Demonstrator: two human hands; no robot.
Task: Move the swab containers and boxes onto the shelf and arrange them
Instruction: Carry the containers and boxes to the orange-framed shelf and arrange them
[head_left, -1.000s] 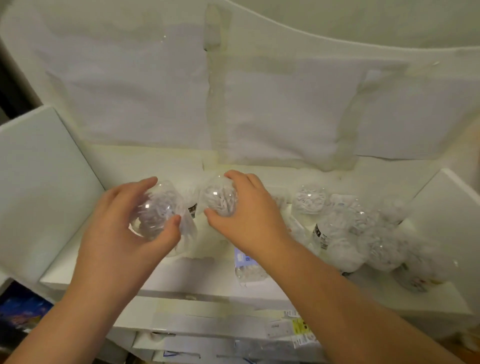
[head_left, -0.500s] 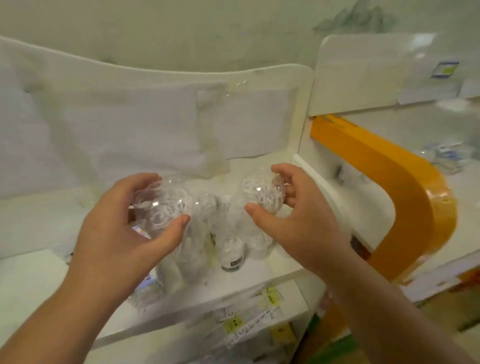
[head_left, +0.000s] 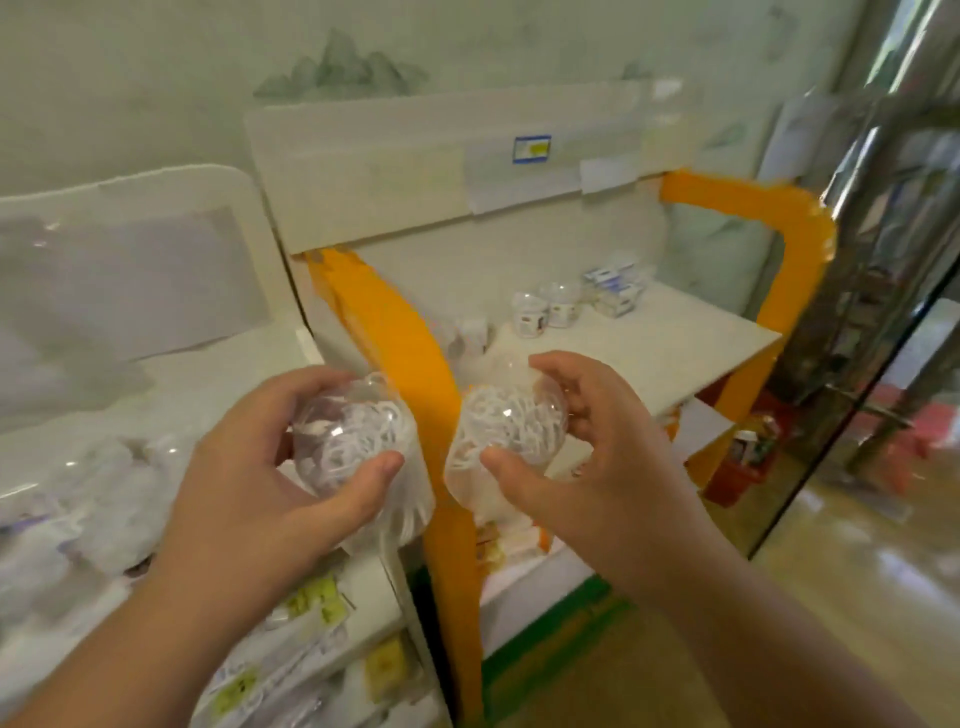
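The left hand grips one clear swab container and the right hand grips another container, both held up in front of the orange-framed shelf, where two small jars and boxes already stand.

Left hand gripping a clear swab container, right hand gripping another, two labelled containers and boxes on the shelf beyond the right hand

clear swab containers, white swabs; orange shelf frame; white shelf.
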